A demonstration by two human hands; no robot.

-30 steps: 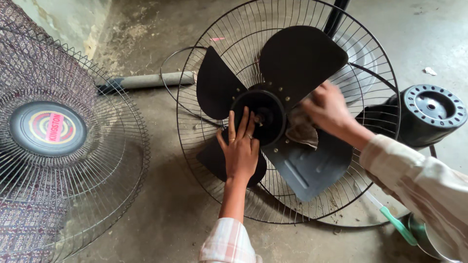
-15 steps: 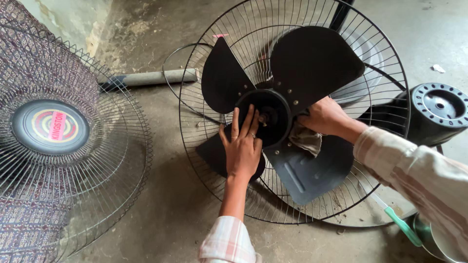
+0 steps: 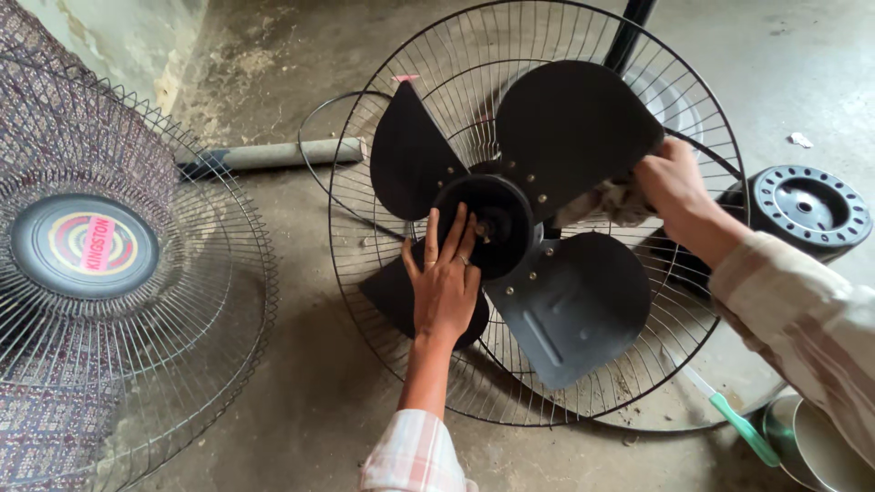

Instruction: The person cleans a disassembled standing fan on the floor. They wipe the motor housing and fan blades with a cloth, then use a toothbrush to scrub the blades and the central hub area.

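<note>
We have a black four-bladed fan rotor point(image 3: 533, 232) lying in its round wire rear guard point(image 3: 383, 301) on the concrete floor point(image 3: 310, 364), and we are working on it with both hands.

The main risk, as we judge it, is the rotor turning under us. Our left hand point(image 3: 447, 282) rests flat and open on the hub point(image 3: 492, 223), fingers spread and pointing up toward the centre, so it only presses and does not clamp. If our push on the upper right blade is stronger than that pressure, the blades could swing round and a thin edge could strike the left fingers or wrist. The wire guard could also slide or rock on the dusty floor, since nothing pins it down. Fingers could slip between the wires too.

Our right hand point(image 3: 670, 182) is closed around a crumpled greyish rag point(image 3: 606, 202), held against the lower edge of the upper right blade point(image 3: 570, 128). That wrist is bent inward, and the forearm in a pale checked sleeve point(image 3: 802, 319) comes in from the lower right. The left forearm rises straight from the bottom edge.

A green-handled tool point(image 3: 738, 426) and a metal bowl point(image 3: 816, 446) lie just beside the guard under our right arm, where an elbow could knock them. The front grille point(image 3: 182, 310) with its round badge sits well apart on the left, and a black motor housing point(image 3: 807, 210) lies on the right.
</note>
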